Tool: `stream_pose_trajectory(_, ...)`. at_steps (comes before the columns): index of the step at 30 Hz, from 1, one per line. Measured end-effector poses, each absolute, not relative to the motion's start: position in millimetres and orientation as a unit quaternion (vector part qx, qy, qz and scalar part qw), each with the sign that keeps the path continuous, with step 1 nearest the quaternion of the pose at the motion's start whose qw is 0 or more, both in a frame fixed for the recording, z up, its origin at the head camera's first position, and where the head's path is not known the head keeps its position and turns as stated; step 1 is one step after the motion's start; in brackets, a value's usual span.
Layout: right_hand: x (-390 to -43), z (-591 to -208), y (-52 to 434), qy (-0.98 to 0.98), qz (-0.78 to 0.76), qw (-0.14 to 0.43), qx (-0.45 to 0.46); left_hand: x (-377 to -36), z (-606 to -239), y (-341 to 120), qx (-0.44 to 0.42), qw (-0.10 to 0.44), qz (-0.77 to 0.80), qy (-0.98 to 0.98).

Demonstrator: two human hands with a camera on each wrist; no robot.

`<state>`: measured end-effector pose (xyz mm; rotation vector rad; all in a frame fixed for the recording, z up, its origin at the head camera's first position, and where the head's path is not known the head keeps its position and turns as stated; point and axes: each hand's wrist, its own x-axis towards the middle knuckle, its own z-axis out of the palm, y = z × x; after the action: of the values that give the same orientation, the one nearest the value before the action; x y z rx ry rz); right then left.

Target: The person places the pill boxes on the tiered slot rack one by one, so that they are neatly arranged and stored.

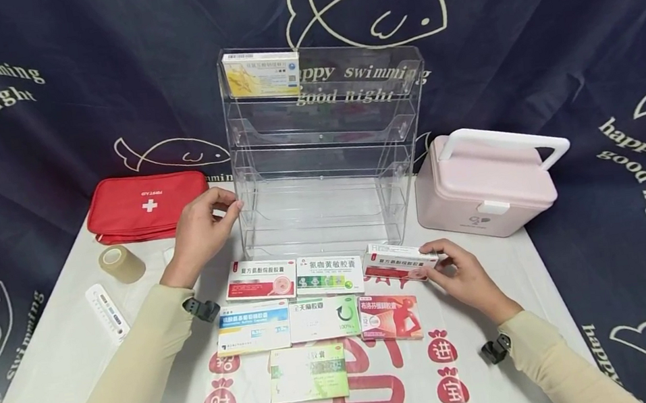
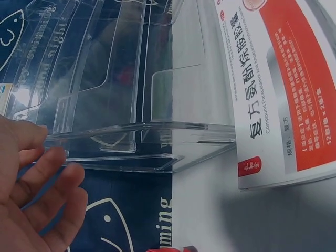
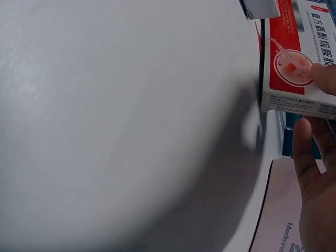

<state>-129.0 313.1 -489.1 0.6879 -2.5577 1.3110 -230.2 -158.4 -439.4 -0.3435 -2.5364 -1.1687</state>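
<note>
My right hand (image 1: 461,275) pinches the right end of a red-and-white medicine box (image 1: 398,261), tilted up at the right of the back row of boxes. The right wrist view shows the thumb on the printed face of this medicine box (image 3: 294,58). At the left side of the clear tiered display rack (image 1: 326,221) is my left hand (image 1: 203,224), fingers loosely bent. Its fingertips meet the rack's edge in the left wrist view; whether they grip it is unclear. A yellow-and-white box (image 1: 264,76) stands in the rack's top tier, at the left.
Several medicine boxes lie before the rack, among them a red-and-white box (image 1: 262,280), a blue-and-white box (image 1: 254,328) and a green box (image 1: 307,374). Left are a red first-aid pouch (image 1: 146,204), tape roll (image 1: 121,264) and thermometer (image 1: 107,311); right, a pink case (image 1: 480,187).
</note>
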Motion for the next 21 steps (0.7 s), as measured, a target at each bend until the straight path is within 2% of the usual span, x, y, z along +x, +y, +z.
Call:
stream_pose_trajectory(13,-129.0,-490.3,317.1,-0.864,0.438,0.070,0.238,-230.6,-437.3,-158.1,-0.113,0.131,-0.458,-0.872)
stream_pose_trajectory(21,-127.7,-490.2,313.3,-0.864,0.435,0.089,0.236,-231.8,-437.8,-157.3,-0.115,0.130,-0.496,-0.851)
